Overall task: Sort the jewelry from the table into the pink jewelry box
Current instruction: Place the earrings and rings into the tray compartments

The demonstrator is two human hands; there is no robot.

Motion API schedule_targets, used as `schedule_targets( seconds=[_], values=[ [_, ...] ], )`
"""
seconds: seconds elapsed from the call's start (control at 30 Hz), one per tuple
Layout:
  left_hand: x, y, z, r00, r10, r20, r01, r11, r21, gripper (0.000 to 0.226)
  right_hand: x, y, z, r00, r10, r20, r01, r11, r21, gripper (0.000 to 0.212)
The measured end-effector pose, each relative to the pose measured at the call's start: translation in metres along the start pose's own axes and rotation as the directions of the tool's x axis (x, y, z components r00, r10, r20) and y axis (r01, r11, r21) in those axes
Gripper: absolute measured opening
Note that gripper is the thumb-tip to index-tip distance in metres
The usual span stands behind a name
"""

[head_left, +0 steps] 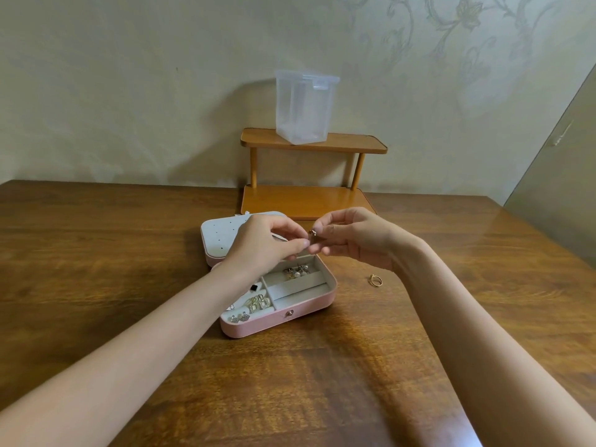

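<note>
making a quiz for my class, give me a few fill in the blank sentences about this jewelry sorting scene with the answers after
1. Both hands, the left hand and the right hand, pinch a small piece of jewelry above the open ____ jewelry box.
2. A gold ring lies on the table, to the ____ of the box.
3. A clear plastic container stands on the ____ tier of the wooden shelf.

Missing words: pink; right; top

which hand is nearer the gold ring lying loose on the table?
Right. The right hand is up and left of the gold ring, its wrist nearly above it. The left hand is farther left, over the pink jewelry box. Both pinch a small jewelry piece.
</note>
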State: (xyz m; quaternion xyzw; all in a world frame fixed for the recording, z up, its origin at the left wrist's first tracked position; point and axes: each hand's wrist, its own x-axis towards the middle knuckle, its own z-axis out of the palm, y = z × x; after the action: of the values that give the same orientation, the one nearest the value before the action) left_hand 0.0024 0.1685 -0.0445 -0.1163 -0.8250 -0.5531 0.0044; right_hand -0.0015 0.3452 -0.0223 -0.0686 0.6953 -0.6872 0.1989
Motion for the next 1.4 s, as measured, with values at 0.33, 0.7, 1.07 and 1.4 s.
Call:
schedule_targets(
  seconds=[0.33,0.7,1.07,1.4],
  values=[
    [-0.003,0.005,-0.003,0.985,-0.146,0.095,0.164,0.961,-0.223,0.004,0.001,0.008,-0.007,0.999,0.005,-0.049,0.001,0.993,0.119,0.006],
    [-0.006,0.002,-0.015,0.935,-0.267,0.235,0.355,0.749,-0.560,0.009,0.008,0.010,0.006,0.998,-0.028,-0.063,0.030,0.999,0.032,0.011],
    [-0.018,-0.005,-0.036,0.943,-0.321,0.085,0.317,0.789,-0.527,0.015,0.023,0.018,0.042,0.993,0.086,-0.077,-0.091,0.994,-0.059,0.018],
    [-0.028,-0.014,-0.054,0.966,-0.257,-0.007,0.239,0.907,-0.346,0.009,0.032,0.009,0.061,0.996,-0.062,-0.065,0.040,0.954,-0.298,0.009]
  ],
)
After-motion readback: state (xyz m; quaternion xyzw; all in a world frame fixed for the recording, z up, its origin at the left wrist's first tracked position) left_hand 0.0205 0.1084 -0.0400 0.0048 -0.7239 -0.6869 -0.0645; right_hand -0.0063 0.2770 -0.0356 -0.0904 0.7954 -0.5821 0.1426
